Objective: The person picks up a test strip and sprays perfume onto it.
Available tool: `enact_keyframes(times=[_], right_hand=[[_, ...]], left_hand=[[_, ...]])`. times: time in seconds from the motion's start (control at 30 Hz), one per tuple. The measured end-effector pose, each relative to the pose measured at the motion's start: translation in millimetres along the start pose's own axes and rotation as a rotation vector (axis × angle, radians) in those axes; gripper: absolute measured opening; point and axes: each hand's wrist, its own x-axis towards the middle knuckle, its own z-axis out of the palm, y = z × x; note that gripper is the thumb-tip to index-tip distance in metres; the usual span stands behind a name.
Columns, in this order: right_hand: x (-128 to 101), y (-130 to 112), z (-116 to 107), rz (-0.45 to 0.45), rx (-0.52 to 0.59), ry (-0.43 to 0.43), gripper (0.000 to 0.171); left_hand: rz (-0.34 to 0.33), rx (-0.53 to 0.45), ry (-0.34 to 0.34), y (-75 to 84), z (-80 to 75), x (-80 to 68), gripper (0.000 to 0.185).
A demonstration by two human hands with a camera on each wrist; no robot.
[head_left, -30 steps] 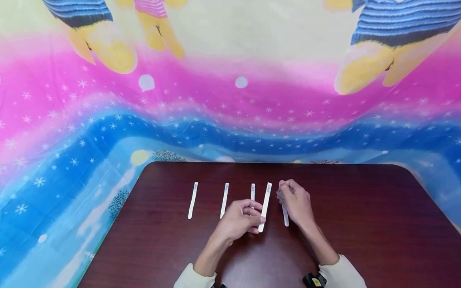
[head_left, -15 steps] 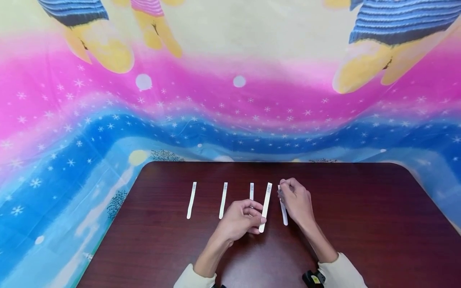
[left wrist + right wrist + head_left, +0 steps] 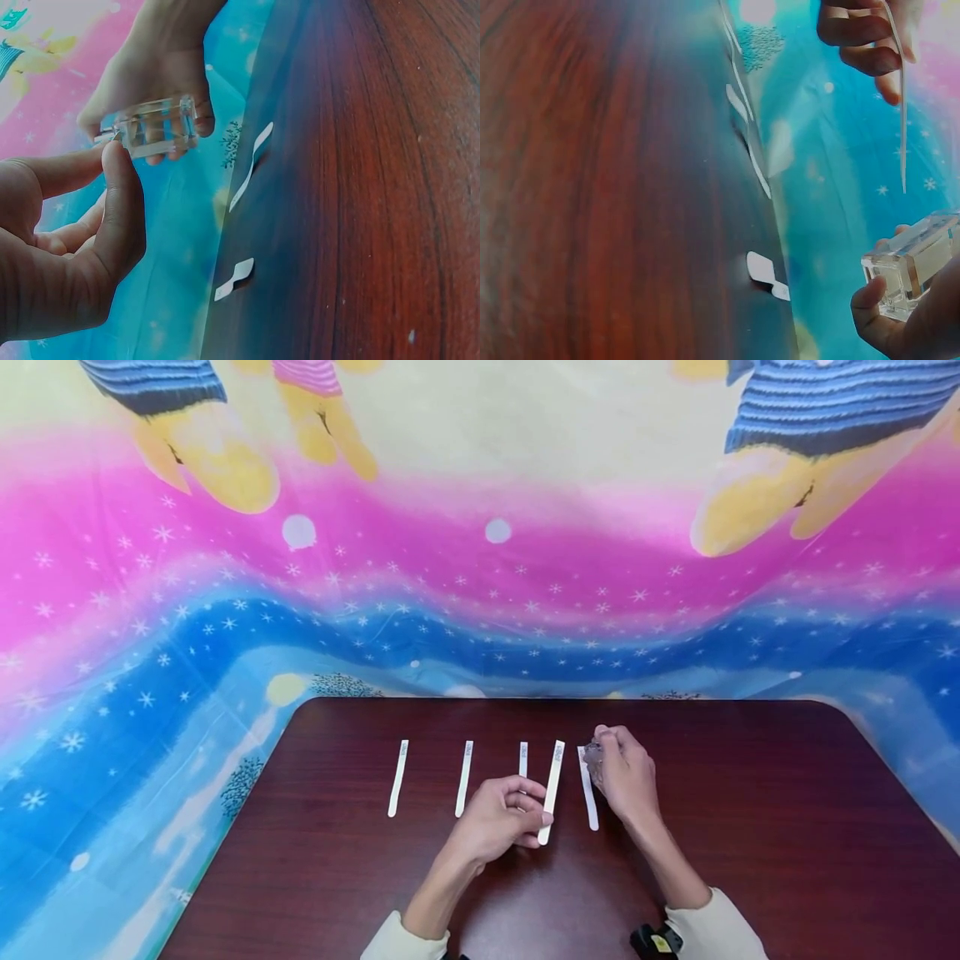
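Head view: 5 white paper strips on or over the dark wood table (image 3: pixel 750 827), fanned side by side. The left hand (image 3: pixel 498 818) pinches the lower end of the 4th strip (image 3: pixel 552 785) between thumb and curled fingers, raising it off the surface; the 3rd strip (image 3: pixel 523 758) shows only its far end beyond the knuckles. The 1st strip (image 3: pixel 398 777) and 2nd strip (image 3: pixel 464 777) lie well apart to the outside of the left fingers. The right hand (image 3: pixel 626 774) is curled, back upward, just beside the 5th strip (image 3: pixel 587 787); its contents are barely visible from here.

Wrist views: only these reveal a small clear square glass bottle (image 3: pixel 157 127), gripped between the right thumb and fingers (image 3: pixel 870 300). The right wrist view shows the pinched strip edge-on, hanging free below the left fingers (image 3: pixel 855 34). Both forearms rise from cream sleeves, wrists angled inward toward each other
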Motion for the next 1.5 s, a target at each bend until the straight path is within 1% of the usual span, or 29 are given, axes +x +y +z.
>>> enact_keyframes(times=[0.07, 0.17, 0.3, 0.37, 0.6, 0.7, 0.97, 1.17, 1.3, 1.5], right_hand=[[0, -2, -2, 0.001, 0.003, 0.012, 0.047], [0, -4, -5, 0.018, 0.083, -0.004, 0.045], [0, -5, -8, 0.045, 0.233, -0.041, 0.040], [-1, -5, -11, 0.055, 0.272, -0.058, 0.040], [-6, 2, -20, 0.096, 0.347, -0.113, 0.041], [-7, 6, -24, 0.112, 0.352, -0.126, 0.041], [-7, 12, -42, 0.111, 0.328, -0.169, 0.043], [-3, 21, -61, 0.091, 0.325, -0.155, 0.041], [-2, 27, -69, 0.080, 0.328, -0.154, 0.040], [-4, 31, -74, 0.072, 0.334, -0.165, 0.042]], left_hand=[[-0.003, 0.003, 0.002, 0.1, -0.3, -0.2, 0.026], [-0.005, 0.007, 0.003, -0.1, -0.8, -0.2, 0.027], [-0.005, 0.013, 0.007, -1.6, -1.4, -0.4, 0.027], [-0.010, 0.016, 0.010, -2.9, -2.1, -1.1, 0.027], [-0.020, 0.020, 0.006, -8.8, -7.5, -4.3, 0.026], [-0.015, 0.021, 0.002, -10.9, -12.3, -4.6, 0.027], [-0.014, 0.042, 0.021, -13.9, -32.8, -5.9, 0.030], [-0.008, 0.054, 0.039, -12.6, -49.9, -7.4, 0.029], [-0.014, 0.075, 0.074, -11.4, -65.9, -9.9, 0.029], [-0.021, 0.090, 0.121, -10.2, -92.9, -14.4, 0.031]])
